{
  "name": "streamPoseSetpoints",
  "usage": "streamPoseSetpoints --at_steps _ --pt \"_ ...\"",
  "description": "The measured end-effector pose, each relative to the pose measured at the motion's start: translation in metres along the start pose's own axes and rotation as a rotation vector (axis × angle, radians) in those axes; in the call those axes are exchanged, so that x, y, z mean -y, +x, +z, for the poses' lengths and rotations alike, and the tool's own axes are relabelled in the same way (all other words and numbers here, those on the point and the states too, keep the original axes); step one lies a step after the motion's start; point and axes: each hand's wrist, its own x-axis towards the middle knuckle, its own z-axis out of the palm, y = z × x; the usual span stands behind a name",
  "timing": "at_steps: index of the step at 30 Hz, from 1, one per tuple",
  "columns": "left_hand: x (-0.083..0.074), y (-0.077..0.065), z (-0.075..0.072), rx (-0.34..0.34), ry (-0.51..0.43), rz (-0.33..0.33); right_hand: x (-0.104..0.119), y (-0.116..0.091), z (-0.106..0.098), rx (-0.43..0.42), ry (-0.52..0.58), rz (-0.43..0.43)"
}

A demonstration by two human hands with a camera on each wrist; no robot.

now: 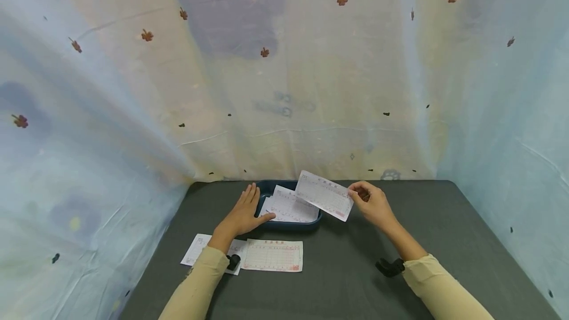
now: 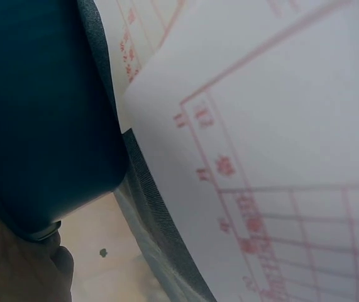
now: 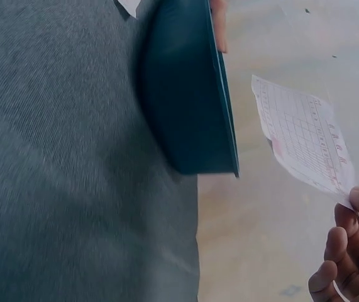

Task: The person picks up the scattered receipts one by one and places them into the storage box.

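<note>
Between thumb and fingers, my right hand (image 1: 372, 205) pinches the right end of a white paper form (image 1: 323, 195) with a printed table. The form is tilted, and its left end hangs above a dark blue plastic basket (image 1: 284, 226). Several similar forms (image 1: 291, 206) lie loosely inside the basket. My left hand (image 1: 242, 215) rests against the basket's left side, fingers straight, thumb reaching over the near rim. In the right wrist view the held form (image 3: 302, 135) is clear of the basket (image 3: 185, 94). The left wrist view shows part of the left hand (image 2: 25, 264) touching the basket's rim.
Two more forms lie on the dark grey table (image 1: 355, 280) in front of the basket: one with a red grid (image 1: 273, 256), another (image 1: 195, 248) partly hidden under the left forearm. A patterned curtain (image 1: 311, 73) surrounds the table at the back and sides.
</note>
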Motion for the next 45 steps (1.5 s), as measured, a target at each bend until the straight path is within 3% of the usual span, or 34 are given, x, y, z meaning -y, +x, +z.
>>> streamPoseSetpoints --at_steps 11,26,33,45 --pt "0.0 0.001 -0.002 -0.008 -0.006 0.01 0.006 0.023 0.033 0.064 0.051 0.035" --pt "0.003 0.0 -0.001 -0.016 -0.027 0.037 0.005 0.037 0.074 0.144 0.064 0.036" --pt "0.003 0.0 0.001 -0.02 -0.032 0.049 0.007 0.038 0.086 0.181 0.049 0.077" --pt "0.003 0.003 0.003 -0.005 0.003 0.015 0.01 0.039 0.097 0.228 -0.028 0.048"
